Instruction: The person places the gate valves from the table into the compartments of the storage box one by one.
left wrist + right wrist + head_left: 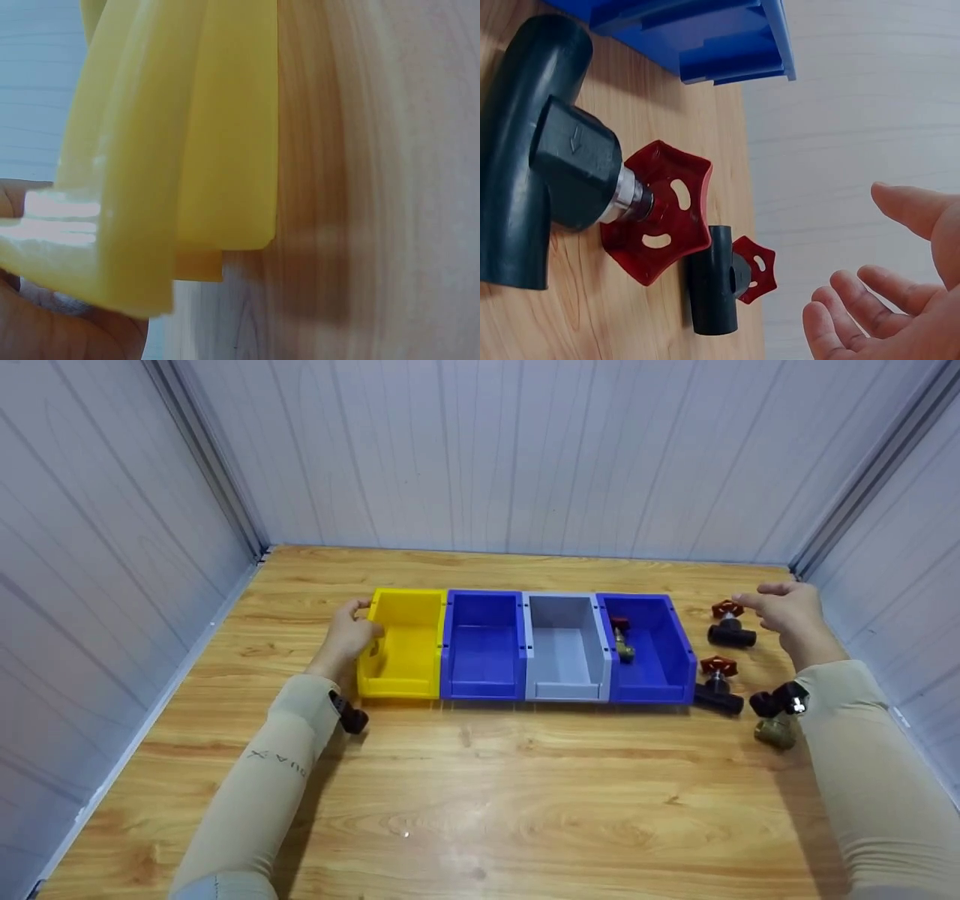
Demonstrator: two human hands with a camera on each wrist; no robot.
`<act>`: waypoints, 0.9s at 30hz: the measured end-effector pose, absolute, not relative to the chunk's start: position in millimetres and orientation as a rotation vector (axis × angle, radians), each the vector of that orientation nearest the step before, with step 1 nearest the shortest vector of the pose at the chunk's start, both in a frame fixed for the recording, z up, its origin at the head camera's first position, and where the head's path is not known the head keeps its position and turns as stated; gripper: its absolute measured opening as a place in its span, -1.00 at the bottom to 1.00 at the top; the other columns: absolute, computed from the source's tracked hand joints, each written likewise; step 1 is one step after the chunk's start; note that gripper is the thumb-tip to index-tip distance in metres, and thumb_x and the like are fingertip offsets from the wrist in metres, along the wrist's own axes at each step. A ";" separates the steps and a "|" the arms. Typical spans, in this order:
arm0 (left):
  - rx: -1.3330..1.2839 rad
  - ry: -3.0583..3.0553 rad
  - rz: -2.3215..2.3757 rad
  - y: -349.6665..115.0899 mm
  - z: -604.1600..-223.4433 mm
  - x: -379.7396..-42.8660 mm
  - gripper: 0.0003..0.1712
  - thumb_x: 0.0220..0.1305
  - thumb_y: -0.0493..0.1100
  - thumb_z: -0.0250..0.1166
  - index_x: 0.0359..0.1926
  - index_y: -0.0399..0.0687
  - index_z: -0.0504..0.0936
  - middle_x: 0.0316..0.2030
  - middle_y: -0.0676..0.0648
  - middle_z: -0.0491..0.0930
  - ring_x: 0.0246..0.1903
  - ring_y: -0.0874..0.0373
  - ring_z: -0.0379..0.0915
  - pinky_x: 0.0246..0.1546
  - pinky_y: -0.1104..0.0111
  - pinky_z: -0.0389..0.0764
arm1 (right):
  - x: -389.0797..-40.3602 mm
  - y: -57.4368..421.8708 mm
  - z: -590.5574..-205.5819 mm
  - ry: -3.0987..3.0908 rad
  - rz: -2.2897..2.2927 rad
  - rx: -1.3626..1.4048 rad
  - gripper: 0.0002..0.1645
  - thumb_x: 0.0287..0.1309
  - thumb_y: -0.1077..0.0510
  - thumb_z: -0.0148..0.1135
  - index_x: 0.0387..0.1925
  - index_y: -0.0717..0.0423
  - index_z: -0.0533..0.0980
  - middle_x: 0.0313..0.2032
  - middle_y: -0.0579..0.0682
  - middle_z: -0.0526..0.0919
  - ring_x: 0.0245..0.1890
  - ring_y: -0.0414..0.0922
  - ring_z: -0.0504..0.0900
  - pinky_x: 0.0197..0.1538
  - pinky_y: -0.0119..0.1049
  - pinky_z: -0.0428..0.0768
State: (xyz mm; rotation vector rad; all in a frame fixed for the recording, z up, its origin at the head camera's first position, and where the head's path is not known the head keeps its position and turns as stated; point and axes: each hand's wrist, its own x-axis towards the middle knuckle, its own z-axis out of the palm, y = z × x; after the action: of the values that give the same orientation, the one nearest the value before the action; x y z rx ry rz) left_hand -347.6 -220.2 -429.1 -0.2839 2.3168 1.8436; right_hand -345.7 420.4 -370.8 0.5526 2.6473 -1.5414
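Beige sleeves (885,780) foremost, our left hand (349,637) gripping yellow bin (405,645), our right hand (796,613), thumb and fingers apart, near red-wheeled valve (731,635).

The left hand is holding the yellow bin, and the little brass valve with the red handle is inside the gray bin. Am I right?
Almost, but you've picked the wrong bin for the brass valve. The head view shows it inside the blue bin at the right end. The left hand is indeed holding the yellow bin.
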 end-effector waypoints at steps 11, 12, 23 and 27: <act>-0.236 2.400 1.793 -217.6 -430.0 -351.4 -0.23 0.38 -0.40 0.11 0.60 -0.15 0.30 0.20 -0.26 0.50 -0.17 0.06 0.41 -0.21 0.33 0.51 | -350.8 427.6 -377.5 2.627 -1.490 0.531 0.13 0.45 -0.18 0.33 0.70 0.34 0.04 0.70 0.37 -0.02 0.68 0.31 0.11 0.65 0.10 0.25; -0.235 2.398 1.798 -217.4 -430.1 -351.3 -0.23 0.38 -0.40 0.11 0.60 -0.15 0.31 0.16 -0.24 0.51 -0.22 0.07 0.39 -0.26 0.35 0.50 | -351.7 427.7 -378.7 2.635 -1.481 0.531 0.12 0.46 -0.17 0.33 0.69 0.35 0.05 0.70 0.37 -0.01 0.68 0.31 0.11 0.65 0.11 0.26; -0.271 2.353 1.828 -215.1 -430.4 -350.2 -0.25 0.39 -0.39 0.11 0.59 -0.10 0.31 0.37 -0.29 0.46 0.01 -0.02 0.41 -0.15 0.28 0.49 | -357.1 432.3 -388.9 2.683 -1.398 0.532 0.09 0.43 -0.18 0.36 0.64 0.40 0.15 0.66 0.40 0.09 0.25 0.13 0.54 0.42 0.02 0.52; -0.282 2.351 1.828 -214.3 -430.6 -349.7 -0.24 0.39 -0.38 0.12 0.60 -0.08 0.30 0.35 -0.29 0.46 0.04 -0.03 0.43 -0.09 0.26 0.51 | -358.6 435.3 -394.1 2.714 -1.343 0.529 -0.04 0.40 -0.16 0.42 0.53 0.35 0.31 0.17 0.19 0.64 -0.53 -0.22 0.28 -0.25 -0.19 0.48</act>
State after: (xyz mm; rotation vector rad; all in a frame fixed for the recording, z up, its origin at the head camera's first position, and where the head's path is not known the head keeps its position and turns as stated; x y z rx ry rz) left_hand -349.7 -214.3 -430.6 -0.2824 2.3510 1.8278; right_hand -358.6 435.3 -394.1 0.5289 2.7137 -1.3425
